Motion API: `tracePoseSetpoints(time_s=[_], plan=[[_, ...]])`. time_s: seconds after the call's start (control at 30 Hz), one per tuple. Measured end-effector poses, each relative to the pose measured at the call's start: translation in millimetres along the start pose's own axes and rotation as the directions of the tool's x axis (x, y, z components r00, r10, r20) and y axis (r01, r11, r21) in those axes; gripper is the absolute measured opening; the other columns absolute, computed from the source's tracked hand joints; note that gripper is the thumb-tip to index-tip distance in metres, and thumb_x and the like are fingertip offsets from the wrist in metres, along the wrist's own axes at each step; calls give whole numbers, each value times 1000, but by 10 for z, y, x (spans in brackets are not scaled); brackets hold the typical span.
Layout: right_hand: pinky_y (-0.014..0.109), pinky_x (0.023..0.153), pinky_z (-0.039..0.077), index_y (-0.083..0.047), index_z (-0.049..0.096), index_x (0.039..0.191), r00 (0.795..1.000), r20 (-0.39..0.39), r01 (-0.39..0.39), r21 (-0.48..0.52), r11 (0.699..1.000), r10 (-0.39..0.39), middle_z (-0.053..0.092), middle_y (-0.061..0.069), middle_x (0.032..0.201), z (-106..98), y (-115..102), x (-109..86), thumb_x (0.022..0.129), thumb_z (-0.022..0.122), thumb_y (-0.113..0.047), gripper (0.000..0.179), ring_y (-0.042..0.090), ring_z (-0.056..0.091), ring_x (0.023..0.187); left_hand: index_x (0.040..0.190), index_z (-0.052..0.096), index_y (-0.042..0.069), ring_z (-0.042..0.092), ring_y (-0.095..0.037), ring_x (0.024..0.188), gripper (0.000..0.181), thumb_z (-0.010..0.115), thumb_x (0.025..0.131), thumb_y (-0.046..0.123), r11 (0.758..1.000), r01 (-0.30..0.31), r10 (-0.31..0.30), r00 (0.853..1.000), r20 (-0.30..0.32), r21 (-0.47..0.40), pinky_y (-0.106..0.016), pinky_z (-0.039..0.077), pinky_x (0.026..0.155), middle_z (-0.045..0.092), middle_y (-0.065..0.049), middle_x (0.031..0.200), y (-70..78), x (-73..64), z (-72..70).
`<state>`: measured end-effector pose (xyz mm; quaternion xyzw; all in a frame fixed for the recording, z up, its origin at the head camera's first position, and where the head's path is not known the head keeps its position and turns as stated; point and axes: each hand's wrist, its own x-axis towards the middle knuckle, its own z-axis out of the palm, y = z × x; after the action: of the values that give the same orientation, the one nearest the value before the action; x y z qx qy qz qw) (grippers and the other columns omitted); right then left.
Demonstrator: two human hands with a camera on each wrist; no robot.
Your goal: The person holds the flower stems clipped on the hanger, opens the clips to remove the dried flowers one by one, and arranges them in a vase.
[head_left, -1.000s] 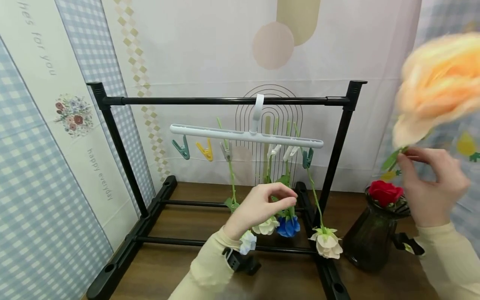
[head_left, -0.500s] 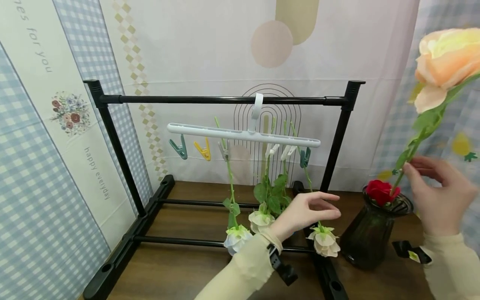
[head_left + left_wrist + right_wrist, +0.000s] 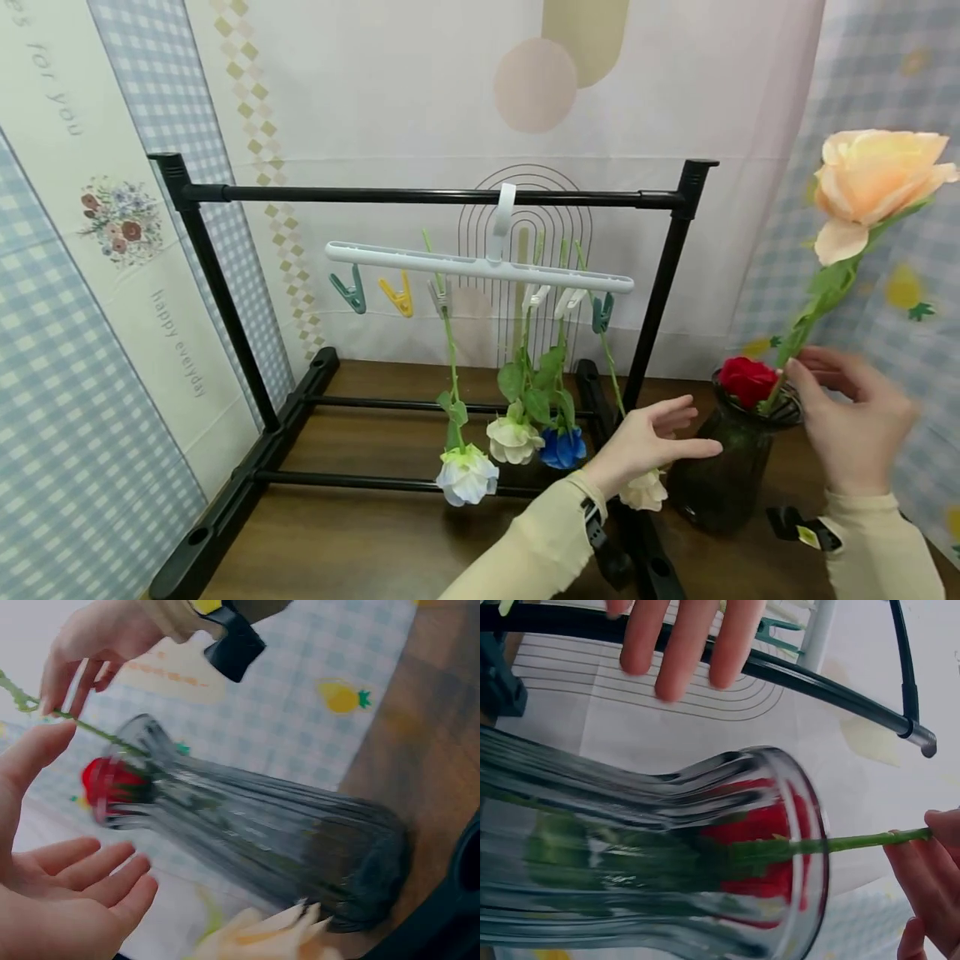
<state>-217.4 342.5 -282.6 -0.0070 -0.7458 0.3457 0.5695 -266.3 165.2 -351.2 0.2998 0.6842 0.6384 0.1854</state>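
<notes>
My right hand pinches the green stem of a peach rose between thumb and fingers. The bloom points up, and in the right wrist view the stem's lower part passes into the mouth of a dark ribbed glass vase. A red rose stands in the vase with its bloom at the rim. My left hand is held beside the vase, fingers extended and thumb apart, holding nothing. In the left wrist view its spread fingers are near the vase mouth, apparently not touching it.
A black rack carries a pale blue clip hanger. Several flowers hang upside down from its clips, including a white rose and a blue one. A cream flower hangs partly behind my left hand. A yellow clip holds nothing.
My right hand has brought the peach rose down, its stem entering the vase. My left hand has moved right from the hanging flowers to beside the vase, its fingers spreading.
</notes>
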Motion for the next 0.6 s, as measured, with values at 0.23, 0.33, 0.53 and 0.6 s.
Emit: tracePoseSetpoints(time_s=[0.23,0.33,0.53,0.6], plan=[[0,59,36,0,71,91,994,13,-110,-11,994,110,51,-41,74,-18,88,-81,76,69,-13,19,-20,49,60,130,30,47,38,-5,126,73,72,72,38,983,99,-78,987,-138,151,-33,44,92,34,24,136,-138,107,256],[0,58,37,0,71,88,993,20,-121,7,993,120,53,-40,71,-20,134,-106,74,71,-11,18,-19,51,58,132,30,44,39,-7,126,77,74,69,38,975,132,-92,972,-214,178,-33,44,92,35,21,137,-163,160,381],[1,56,38,0,72,83,994,33,-108,18,994,107,54,-39,67,-21,169,-153,72,73,-9,14,-18,52,57,133,34,36,44,-7,122,79,76,66,40,960,156,-81,950,-300,233,-28,44,91,41,16,134,-194,262,608],[2,53,36,-1,72,83,991,48,-127,-12,992,127,53,-40,66,-27,164,-176,72,73,-12,15,-19,51,56,132,36,34,46,-8,119,77,76,66,41,951,165,-75,943,-325,260,-28,45,89,43,14,133,-208,281,657]])
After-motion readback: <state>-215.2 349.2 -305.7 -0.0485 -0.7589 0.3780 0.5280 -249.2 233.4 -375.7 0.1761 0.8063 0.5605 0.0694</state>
